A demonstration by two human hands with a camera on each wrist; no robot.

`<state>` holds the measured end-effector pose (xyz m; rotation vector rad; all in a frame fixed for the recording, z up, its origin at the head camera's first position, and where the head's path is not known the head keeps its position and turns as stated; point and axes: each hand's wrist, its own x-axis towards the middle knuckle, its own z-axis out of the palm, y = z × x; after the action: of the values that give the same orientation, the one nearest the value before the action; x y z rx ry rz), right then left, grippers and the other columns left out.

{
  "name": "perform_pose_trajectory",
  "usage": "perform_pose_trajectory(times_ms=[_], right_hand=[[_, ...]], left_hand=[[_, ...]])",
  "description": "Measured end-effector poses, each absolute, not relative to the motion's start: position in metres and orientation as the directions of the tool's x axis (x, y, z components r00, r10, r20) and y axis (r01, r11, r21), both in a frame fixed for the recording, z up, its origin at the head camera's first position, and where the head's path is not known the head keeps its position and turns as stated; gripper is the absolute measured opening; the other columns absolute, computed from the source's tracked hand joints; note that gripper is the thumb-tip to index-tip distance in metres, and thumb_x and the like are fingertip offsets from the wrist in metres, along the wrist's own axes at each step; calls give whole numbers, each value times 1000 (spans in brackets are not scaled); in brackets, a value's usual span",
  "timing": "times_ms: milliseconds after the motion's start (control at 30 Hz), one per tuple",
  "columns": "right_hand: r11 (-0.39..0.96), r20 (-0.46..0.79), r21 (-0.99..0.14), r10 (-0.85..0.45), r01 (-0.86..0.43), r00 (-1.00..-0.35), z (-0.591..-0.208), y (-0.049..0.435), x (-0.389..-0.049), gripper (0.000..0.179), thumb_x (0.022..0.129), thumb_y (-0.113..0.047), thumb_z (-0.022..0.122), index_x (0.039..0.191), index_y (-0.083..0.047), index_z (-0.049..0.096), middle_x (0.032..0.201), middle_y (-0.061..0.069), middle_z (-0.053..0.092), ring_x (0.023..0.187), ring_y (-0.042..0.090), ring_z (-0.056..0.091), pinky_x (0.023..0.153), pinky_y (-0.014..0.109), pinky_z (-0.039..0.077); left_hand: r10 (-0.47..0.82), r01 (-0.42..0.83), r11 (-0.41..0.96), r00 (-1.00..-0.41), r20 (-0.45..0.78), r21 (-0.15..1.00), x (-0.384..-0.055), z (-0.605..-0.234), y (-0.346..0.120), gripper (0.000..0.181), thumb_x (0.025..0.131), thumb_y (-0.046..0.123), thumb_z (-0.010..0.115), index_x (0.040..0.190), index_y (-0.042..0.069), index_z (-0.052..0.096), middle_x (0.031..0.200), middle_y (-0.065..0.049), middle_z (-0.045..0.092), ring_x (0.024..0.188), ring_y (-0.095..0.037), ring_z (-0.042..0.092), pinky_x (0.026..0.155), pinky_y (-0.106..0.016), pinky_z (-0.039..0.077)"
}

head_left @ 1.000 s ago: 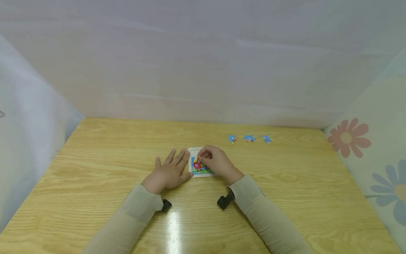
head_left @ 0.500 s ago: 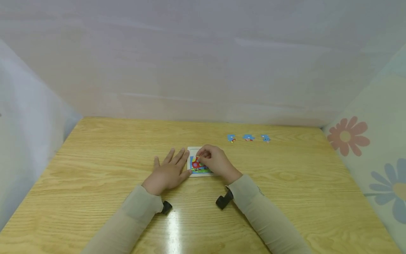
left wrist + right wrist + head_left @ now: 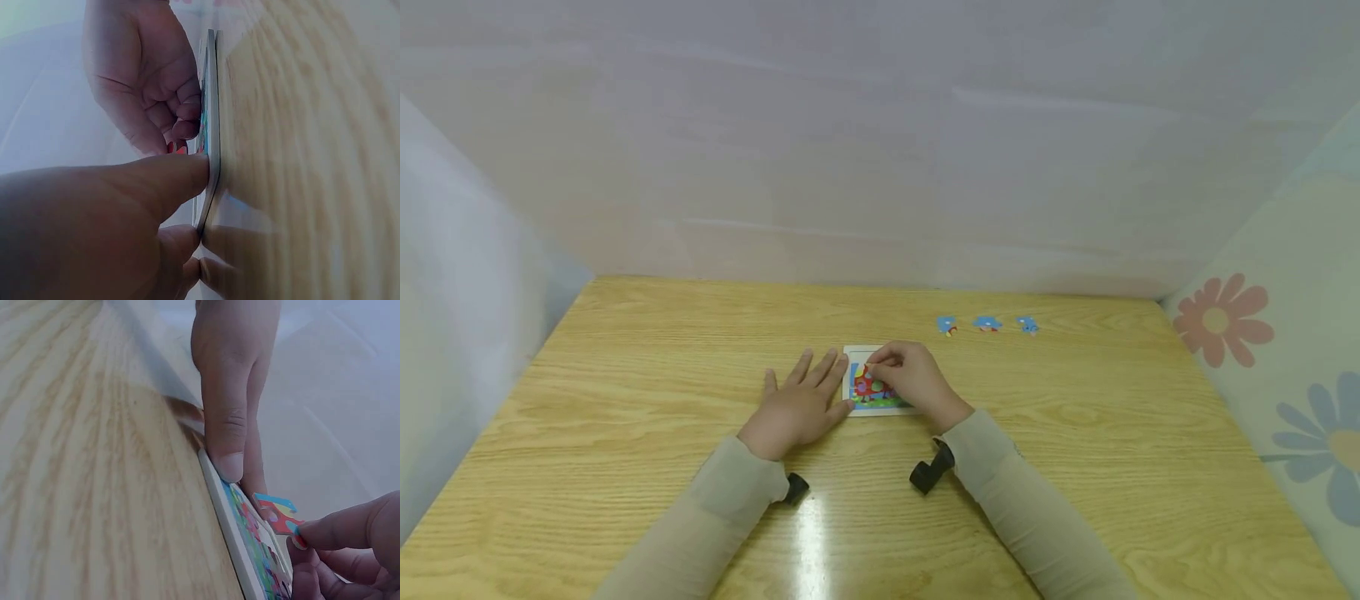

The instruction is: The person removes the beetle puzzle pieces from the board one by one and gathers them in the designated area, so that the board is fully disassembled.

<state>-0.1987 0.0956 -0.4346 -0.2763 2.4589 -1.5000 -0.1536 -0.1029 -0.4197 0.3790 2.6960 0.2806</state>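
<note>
A small jigsaw board [image 3: 857, 355] with a white frame lies flat on the table, its lower part filled with a red, green and blue picture. My left hand [image 3: 793, 412] is spread at its left side, with the thumb pressing the near left corner and fingertips along the left edge. Over the board, my right hand [image 3: 916, 382] pinches a puzzle piece [image 3: 280, 515] between thumb and index finger. That piece is red with blue and yellow parts, and it is held tilted just above the picture in the right wrist view. My right hand hides the board's right side.
Three loose puzzle pieces, mostly blue, lie in a row farther back to the right: a left one [image 3: 946, 323], a middle one [image 3: 987, 323] and a right one [image 3: 1027, 325]. A pale wall [image 3: 880, 167] rises behind the wooden table [image 3: 1112, 433].
The puzzle piece in my right fingers has shifted slightly towards the far side, and more of the red picture shows beneath it. My left hand stays in place on the board.
</note>
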Motion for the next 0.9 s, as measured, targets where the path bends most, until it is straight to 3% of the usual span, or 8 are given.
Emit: perform_pose_trajectory(times_ms=[133,467,667,900], right_hand=[[411,-140,-912,-273,16,-952,-432,97,-200,9,97,-12,70,100,-6,75,91,3,72,81,14,63,74,27,53],[146,-204,-975,-288,168,-936,-434,114,-200,14,99,-10,67,110,-2,70,101,13,69,85,21,70,77,32,60],[139,-159,-983,-288,123,-944,-436,134,-202,17,100,-10,64,114,0,68,106,16,68,87,27,72,80,36,61],[158,-145,-981,-237,109,-961,-436,161,-209,18,100,-6,64,115,3,68,107,16,67,92,23,68,83,36,60]], left_hand=[[303,222,942,-884,-356,251,-154,-419,-103,74,107,53,40,165,21,8,171,0,2,156,-35,-3,110,-79,2],[295,203,941,-884,-362,271,-151,-422,-102,74,106,53,42,165,21,9,171,0,2,156,-34,-4,111,-78,0],[300,200,935,-887,-352,294,-150,-421,-101,75,106,52,42,165,20,8,171,-1,1,155,-34,-6,110,-78,-2],[309,207,932,-884,-352,298,-150,-421,-101,74,107,52,41,165,21,6,171,0,-1,155,-34,-8,110,-77,-5]])
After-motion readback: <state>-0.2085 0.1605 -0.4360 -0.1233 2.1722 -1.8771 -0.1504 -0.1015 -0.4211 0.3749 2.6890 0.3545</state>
